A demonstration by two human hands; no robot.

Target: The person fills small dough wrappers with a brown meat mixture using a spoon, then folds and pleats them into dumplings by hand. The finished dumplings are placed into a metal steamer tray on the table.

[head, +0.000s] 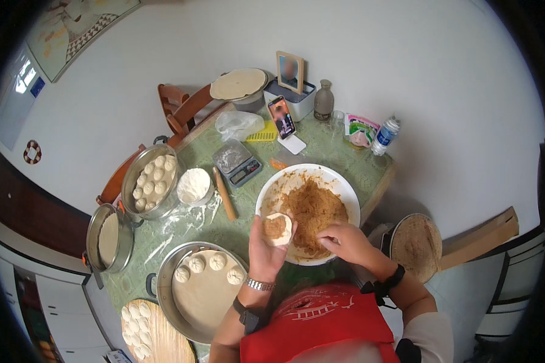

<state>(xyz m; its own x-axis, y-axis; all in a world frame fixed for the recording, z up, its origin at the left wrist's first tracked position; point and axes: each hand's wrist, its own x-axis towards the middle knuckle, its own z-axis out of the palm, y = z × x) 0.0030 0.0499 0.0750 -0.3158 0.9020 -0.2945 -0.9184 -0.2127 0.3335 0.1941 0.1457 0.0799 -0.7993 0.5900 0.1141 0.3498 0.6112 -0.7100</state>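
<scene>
On my left hand (267, 254) rests a round dough wrapper (283, 237) with a patch of orange-brown filling on it. A large white bowl (262, 187) of the same filling (318, 208) stands behind and to the right of that hand. Over the bowl's near right part is my right hand (345, 241), its fingers drawn together; whether they pinch anything cannot be told. Left of my left forearm sits a lined steamer pot (209, 299) holding several pleated buns (217, 261). Small dough pieces (136, 329) lie on a wooden board (170, 336) at the lower left.
Left of the white bowl are a rolling pin (225, 193), a kitchen scale (237, 162) and a bowl of flour (194, 186). Another steamer (129, 181) holds more buns. A phone (282, 117) on a stand, a vase (324, 100) and a water bottle (385, 135) stand farther back.
</scene>
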